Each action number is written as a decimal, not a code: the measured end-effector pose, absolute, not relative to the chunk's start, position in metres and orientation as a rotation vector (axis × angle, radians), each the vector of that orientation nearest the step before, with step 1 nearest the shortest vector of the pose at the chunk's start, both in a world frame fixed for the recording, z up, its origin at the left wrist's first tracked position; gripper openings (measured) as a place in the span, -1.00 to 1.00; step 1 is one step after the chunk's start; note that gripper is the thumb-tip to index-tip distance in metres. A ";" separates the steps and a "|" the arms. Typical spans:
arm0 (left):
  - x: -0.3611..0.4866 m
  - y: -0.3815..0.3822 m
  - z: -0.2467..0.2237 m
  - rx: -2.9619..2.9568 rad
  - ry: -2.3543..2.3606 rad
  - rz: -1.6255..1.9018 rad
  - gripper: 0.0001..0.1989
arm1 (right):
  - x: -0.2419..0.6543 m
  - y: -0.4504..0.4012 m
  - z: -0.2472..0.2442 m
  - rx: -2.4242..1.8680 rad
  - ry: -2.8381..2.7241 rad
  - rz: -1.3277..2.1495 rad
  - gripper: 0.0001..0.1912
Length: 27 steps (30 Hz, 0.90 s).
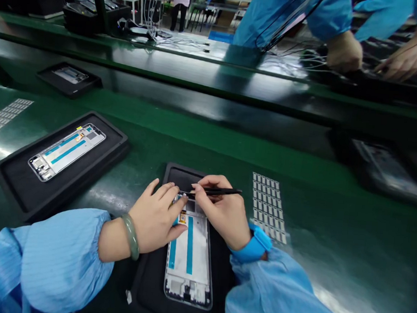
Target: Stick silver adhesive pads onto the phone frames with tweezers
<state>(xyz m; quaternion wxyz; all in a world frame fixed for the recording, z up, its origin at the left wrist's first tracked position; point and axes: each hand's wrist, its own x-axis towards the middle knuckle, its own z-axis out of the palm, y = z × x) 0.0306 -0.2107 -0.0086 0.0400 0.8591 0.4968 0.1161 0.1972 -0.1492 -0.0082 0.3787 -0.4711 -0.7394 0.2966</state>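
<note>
A phone frame (pixel 200 253) with blue adhesive strips and a small orange flex part lies in a black foam tray (pixel 149 287) in front of me. My left hand (pixel 158 213) rests over its upper left side, fingers spread, with fingertips at the top edge. In my right hand (pixel 226 209) is a pair of black tweezers (pixel 223 192), pinched between thumb and fingers. Their tips point left at the frame's top end, close to my left fingertips. Whether the tips hold a small part, I cannot tell.
A sheet of small stickers (pixel 269 205) lies to the right, another sheet (pixel 3 118) far left. A second tray (pixel 20 174) with a phone frame (pixel 68 151) stands left. More trays sit on the line behind. Across it, a co-worker's hands (pixel 345 51) handle cables.
</note>
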 end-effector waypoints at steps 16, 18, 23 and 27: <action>0.031 -0.210 -0.009 2.626 1.518 0.345 -0.46 | 0.192 -0.148 0.004 -1.196 -2.042 0.624 -0.93; 0.031 -0.210 -0.009 2.632 1.517 0.344 -0.46 | 0.191 -0.148 0.005 -1.184 -2.070 0.592 -0.94; 0.032 -0.210 -0.008 2.630 1.519 0.330 -0.47 | 0.188 -0.151 0.005 -1.114 -2.204 0.457 -0.92; 0.031 -0.210 -0.007 2.624 1.514 0.308 -0.47 | 0.194 -0.150 -0.003 -1.186 -2.042 0.553 -0.99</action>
